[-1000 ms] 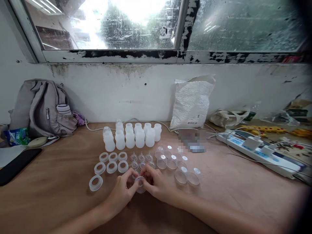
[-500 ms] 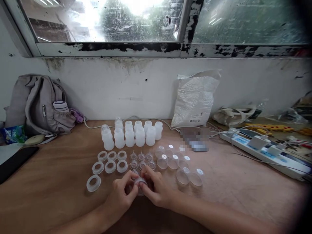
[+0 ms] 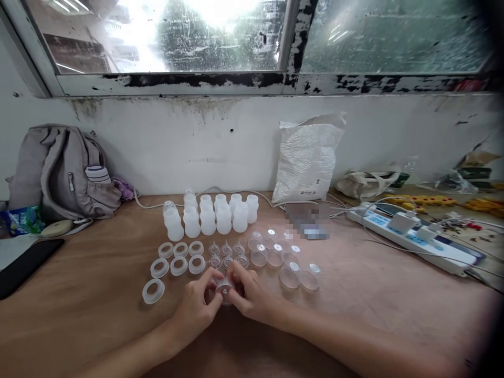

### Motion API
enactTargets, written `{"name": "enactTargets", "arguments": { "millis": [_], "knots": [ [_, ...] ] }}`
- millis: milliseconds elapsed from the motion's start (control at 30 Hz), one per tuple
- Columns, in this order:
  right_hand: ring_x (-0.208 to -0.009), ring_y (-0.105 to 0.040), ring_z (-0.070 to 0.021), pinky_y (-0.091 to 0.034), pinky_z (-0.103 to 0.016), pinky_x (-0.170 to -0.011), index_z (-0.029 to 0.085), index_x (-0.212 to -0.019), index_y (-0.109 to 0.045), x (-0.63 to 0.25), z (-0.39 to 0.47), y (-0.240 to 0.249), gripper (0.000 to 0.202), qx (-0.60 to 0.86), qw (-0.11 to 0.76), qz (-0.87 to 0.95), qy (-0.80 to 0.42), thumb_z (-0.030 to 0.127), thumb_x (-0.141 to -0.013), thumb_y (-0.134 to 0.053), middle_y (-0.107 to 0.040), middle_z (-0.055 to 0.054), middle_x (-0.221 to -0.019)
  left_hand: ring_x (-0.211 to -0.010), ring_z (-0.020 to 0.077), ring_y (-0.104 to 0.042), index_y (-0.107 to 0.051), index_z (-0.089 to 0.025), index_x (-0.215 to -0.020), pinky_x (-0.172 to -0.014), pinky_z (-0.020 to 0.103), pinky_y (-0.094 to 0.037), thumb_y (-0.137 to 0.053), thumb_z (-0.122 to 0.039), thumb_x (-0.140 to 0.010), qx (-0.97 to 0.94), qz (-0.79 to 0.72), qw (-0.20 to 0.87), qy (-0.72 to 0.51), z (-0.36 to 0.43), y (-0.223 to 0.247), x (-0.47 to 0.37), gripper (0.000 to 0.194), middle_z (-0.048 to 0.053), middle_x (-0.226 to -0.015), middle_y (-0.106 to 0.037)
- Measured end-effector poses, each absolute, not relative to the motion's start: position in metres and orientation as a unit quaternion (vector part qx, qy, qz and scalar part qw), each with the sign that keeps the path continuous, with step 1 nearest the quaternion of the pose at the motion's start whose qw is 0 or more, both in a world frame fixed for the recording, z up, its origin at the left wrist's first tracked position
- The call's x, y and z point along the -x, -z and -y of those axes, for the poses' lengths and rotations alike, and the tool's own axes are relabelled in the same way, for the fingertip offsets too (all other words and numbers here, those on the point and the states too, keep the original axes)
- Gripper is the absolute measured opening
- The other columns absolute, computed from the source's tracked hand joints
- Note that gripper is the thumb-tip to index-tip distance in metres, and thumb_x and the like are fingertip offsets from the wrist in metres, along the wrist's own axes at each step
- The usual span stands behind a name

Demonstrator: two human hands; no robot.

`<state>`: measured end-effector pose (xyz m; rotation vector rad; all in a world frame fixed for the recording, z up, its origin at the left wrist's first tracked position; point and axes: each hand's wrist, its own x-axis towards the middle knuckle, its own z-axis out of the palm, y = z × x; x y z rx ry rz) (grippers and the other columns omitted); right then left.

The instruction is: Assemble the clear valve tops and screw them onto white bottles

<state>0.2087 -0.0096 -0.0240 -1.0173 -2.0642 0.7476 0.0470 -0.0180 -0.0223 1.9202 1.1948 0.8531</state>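
Note:
My left hand (image 3: 201, 298) and my right hand (image 3: 252, 295) meet near the front middle of the table, both pinching a small clear round part (image 3: 224, 290) between thumbs and fingers. Just beyond my fingers stand several clear nipples (image 3: 226, 249) in rows, some partly hidden by my hands. To their left lie several translucent rings (image 3: 179, 265), one (image 3: 153, 291) closest to the front. On the right are several clear domed covers (image 3: 274, 256) with white round tops. White bottles (image 3: 208, 221) stand in two rows behind, two at the left end with clear pieces on top.
A wooden table (image 3: 98, 294) bears everything. A grey backpack (image 3: 63, 173) and black phone (image 3: 29, 268) are at left. Against the wall leans a white padded bag (image 3: 305, 160). At right lies a power strip (image 3: 409, 239) with cables.
The camera view has shifted slightly, moving the right-hand objects leftward in the picture. Both hands still hold the clear part, its top now showing more between the thumbs.

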Motion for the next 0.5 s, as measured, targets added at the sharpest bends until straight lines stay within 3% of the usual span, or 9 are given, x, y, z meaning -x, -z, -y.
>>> {"name": "enactTargets", "arguments": {
  "millis": [233, 500],
  "knots": [
    [-0.047, -0.038, -0.0072, -0.03, -0.019, -0.044, 0.02, -0.085, -0.036, -0.2143, 0.0126, 0.0194, 0.014, 0.298, 0.33, 0.818, -0.364, 0.025, -0.079, -0.048, -0.041, 0.006, -0.057, -0.052, 0.0109, -0.046, -0.048, -0.02, -0.089, -0.048, 0.02, -0.031, -0.047, -0.016, -0.071, -0.727, -0.468, 0.381, -0.327, 0.0176, 0.0222, -0.0449, 0.019, -0.004, -0.061, -0.054],
    [-0.049, -0.043, -0.0071, -0.033, -0.019, -0.044, 0.02, -0.089, -0.041, -0.2156, 0.0148, 0.0141, 0.015, 0.266, 0.334, 0.793, -0.434, 0.028, -0.079, -0.048, -0.046, 0.004, -0.063, -0.059, 0.0114, -0.05, -0.049, -0.019, -0.088, -0.054, 0.021, -0.037, -0.042, -0.01, -0.071, -0.733, -0.446, 0.39, -0.334, 0.0154, 0.0221, -0.0437, 0.021, -0.002, -0.066, -0.056]
  ]
}}
